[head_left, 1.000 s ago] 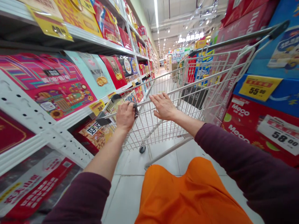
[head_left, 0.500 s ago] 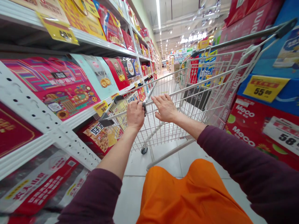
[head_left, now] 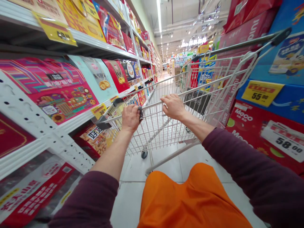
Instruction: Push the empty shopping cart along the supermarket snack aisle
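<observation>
Mid-aisle in a supermarket, a wire shopping cart (head_left: 152, 133) sits directly ahead of the person, its near top rail (head_left: 152, 105) held by both hands. Left hand (head_left: 129, 118): closed firmly around the rail, with a small grey object (head_left: 141, 113) pressed beside the fingers; too small to identify. Right hand (head_left: 173, 107): palm down, fingers curled over the rail, apparently a lighter hold.

Cart position: front left corner near the white perforated shelving (head_left: 30, 117), which carries pink and red gift boxes (head_left: 59, 91) and a yellow price tag (head_left: 54, 31). One caster (head_left: 144, 154) shows on the pale tile floor (head_left: 133, 202). On the right, red Meco cartons (head_left: 247, 126) stand close beside the cart, with a 58.00 price card (head_left: 282, 141) and a yellow 55 tag (head_left: 261, 93). Maroon sleeves (head_left: 249, 171) cover both forearms to mid-arm; an orange garment (head_left: 192, 199) fills the near foreground.

Judgement: step in hand looks like steering the cart along the aisle. Narrow clearance calls for keeping the left corner off the shelving
</observation>
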Available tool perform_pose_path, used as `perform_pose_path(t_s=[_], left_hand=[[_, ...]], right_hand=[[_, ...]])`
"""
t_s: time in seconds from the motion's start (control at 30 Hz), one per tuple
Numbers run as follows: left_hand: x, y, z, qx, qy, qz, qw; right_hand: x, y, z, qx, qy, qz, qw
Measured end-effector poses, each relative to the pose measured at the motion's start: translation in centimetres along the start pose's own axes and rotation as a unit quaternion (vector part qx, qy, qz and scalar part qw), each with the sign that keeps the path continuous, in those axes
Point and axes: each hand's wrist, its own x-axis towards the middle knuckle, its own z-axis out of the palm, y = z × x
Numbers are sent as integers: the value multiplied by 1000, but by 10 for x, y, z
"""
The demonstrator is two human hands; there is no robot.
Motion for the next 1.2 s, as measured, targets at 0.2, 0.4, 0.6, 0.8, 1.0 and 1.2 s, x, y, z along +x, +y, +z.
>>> perform_pose_path(t_s=[0.2,0.4,0.6,0.8,1.0,1.2], left_hand=[[-3,-8,-1,2,25,-30,999],[7,41,12,-45,53,-30,997],[19,84,26,-142,75,-10,987],[4,77,25,-219,86,26,972],[-1,68,22,-278,91,31,956],[-4,22,7,-159,74,52,983]], right_hand=[[-6,-14,8,15,54,-17,998],[-15,-20,10,22,71,-45,996],[-20,-14,5,46,72,-74,994],[-18,-13,0,56,51,-59,995],[-2,-39,1,40,25,-35,998],[8,-54,5,-3,-26,-34,999]])
